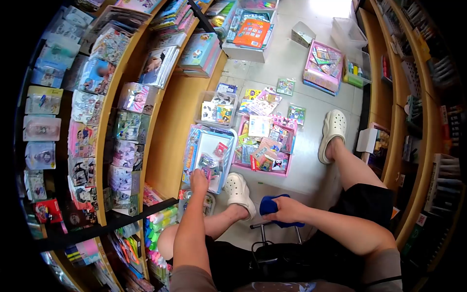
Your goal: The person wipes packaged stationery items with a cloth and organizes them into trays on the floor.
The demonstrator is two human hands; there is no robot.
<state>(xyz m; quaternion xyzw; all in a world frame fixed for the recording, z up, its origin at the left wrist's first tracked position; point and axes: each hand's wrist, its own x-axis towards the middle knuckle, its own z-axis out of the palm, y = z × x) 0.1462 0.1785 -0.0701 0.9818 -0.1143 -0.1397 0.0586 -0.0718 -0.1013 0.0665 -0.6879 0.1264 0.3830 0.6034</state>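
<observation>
My left hand [199, 182] reaches over the near end of a blue-rimmed white tray [195, 155], its fingers closed at a small pink packet [206, 173]. Several small packets lie in the tray beside it. My right hand [288, 210] is wrapped round a dark blue cloth-like thing [268, 206] above the metal legs of a stool. A pink box [292, 163] full of packets and cards stands on the floor to the right of the tray. Behind the tray is a clear bin [201, 108] of cards.
Shelves [109, 146] with hanging packets line the left, and another shelf [391, 112] the right. Loose packets [286, 86], a pink basket [307, 73] and a white box [243, 52] are on the floor. My shoes [333, 127] flank the pink box.
</observation>
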